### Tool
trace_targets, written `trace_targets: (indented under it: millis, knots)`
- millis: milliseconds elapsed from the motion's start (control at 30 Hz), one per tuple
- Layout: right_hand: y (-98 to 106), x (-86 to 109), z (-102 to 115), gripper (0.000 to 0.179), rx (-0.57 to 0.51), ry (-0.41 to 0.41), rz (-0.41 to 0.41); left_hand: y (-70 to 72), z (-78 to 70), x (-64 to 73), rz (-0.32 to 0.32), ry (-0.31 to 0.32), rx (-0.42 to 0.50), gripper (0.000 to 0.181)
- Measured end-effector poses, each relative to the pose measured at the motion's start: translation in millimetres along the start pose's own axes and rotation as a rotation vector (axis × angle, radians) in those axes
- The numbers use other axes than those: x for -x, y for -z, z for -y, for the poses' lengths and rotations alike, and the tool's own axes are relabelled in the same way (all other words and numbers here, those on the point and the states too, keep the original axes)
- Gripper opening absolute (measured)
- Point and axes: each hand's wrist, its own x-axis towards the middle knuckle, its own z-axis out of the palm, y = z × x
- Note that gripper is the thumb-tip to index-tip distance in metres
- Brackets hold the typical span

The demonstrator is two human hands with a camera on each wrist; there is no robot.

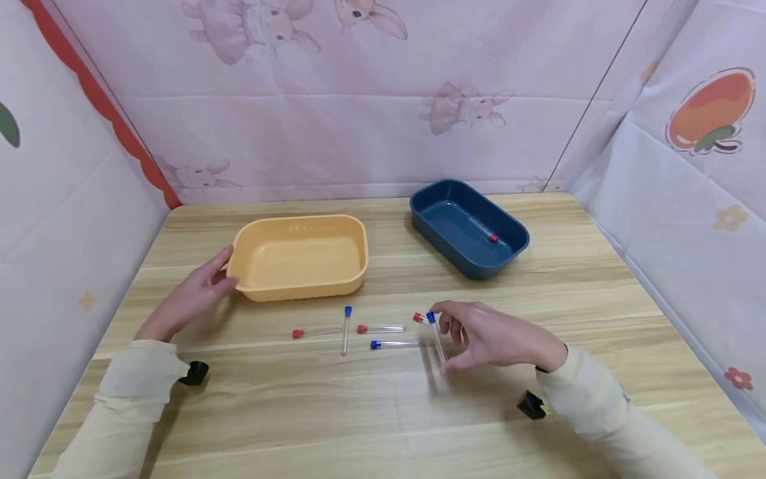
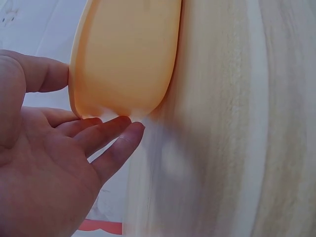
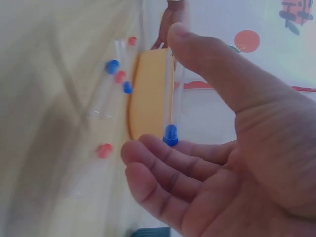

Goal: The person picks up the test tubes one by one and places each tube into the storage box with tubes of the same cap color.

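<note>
Wearing pale sleeves (image 1: 589, 392) behind both hands, with a black wrist piece (image 1: 531, 405) just nearer than the right wrist. Pinching with the right hand (image 1: 487, 332) a blue-capped tube (image 1: 437, 338), thumb at the clear end and forefinger at the cap; holding it tilted, off the wooden table (image 1: 299, 426). Lying on the wood just left of that hand, a second blue-capped tube (image 1: 397, 344). Just past the held tube, partly hidden by it and by the hand, a red-capped tube (image 1: 418, 318). Farther left of the right hand, a level red-capped tube (image 1: 387, 328), then a blue-capped one pointing away (image 1: 346, 336), with another red-capped one (image 1: 320, 331) at its side; cannot tell whether touching. Gripping with the left hand (image 1: 190, 299) the end of a yellow tray (image 1: 299, 291), thumb and fingers round its wall, with the tray reaching out to that hand's right. Set slantwise beyond the right hand, a dark blue tray (image 1: 439, 239), containing one more red-capped tube (image 1: 493, 237). Hung beyond both hands, rabbit-print cloth (image 1: 359, 146).
</note>
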Motion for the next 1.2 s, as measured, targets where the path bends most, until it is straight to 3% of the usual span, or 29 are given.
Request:
trace_targets:
  millis: [300,600,1200]
  knots:
    - [28.9,-20.8,6.6,0.08,-0.041,0.058,-0.065,-2.6,-1.5,1.2,0.01,0.021,0.015,0.085]
    - [52.4,-55.3,11.2,0.074,-0.073,0.084,-0.113,-3.0,-1.3,0.7,-0.007,0.036,0.019,0.097]
    - [64.9,-129.2,16.4,0.072,-0.114,0.084,-0.109,-5.8,-6.3,2.8,-0.012,0.033,-0.008,0.107]
